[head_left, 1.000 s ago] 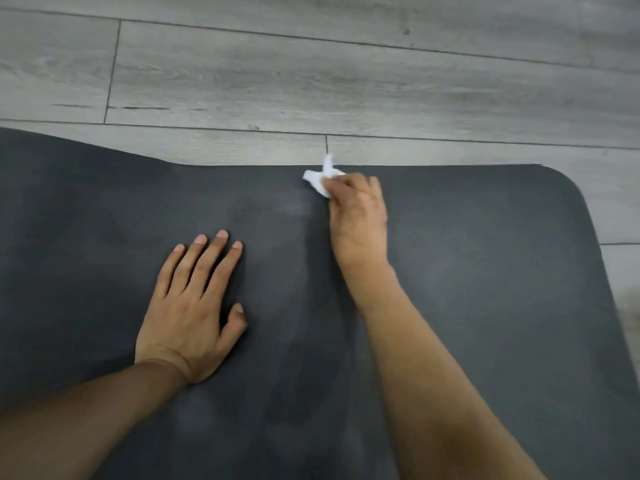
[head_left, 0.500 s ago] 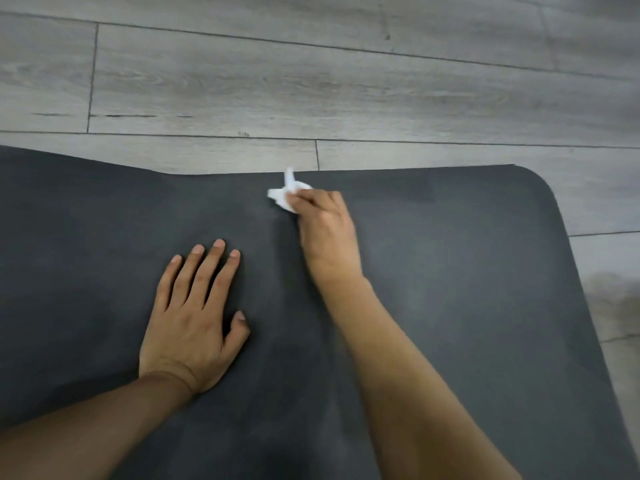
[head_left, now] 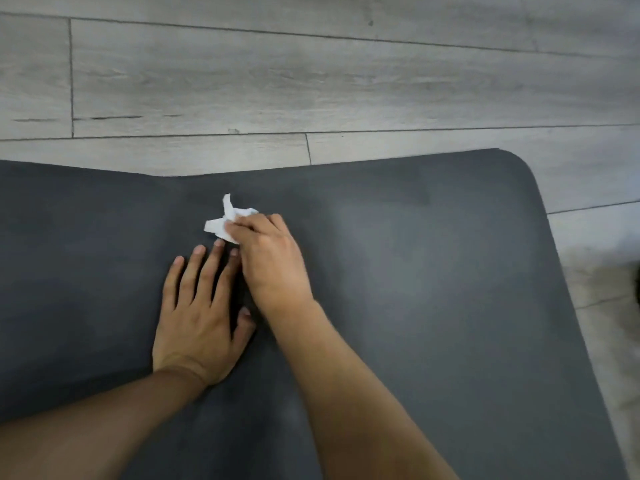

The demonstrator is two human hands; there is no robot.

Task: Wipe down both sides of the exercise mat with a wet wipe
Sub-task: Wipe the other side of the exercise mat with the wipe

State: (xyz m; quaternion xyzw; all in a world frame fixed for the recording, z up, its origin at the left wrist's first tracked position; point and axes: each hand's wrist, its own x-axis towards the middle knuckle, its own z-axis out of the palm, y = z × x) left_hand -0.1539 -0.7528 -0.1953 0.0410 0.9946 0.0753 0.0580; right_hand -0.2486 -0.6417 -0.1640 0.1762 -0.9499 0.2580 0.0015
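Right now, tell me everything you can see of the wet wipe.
The wet wipe is white, thin and crumpled into a small wad, one twisted corner sticking up, a flap pointing left. The right hand grips it with curled fingers, hiding its right part. It sits on the dark grey exercise mat, near the far edge, just beyond the fingertips of the left hand.

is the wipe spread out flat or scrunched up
Scrunched up: the wet wipe is a crumpled wad gripped in the right hand, creased white ends poking out past the fingers onto the dark mat.
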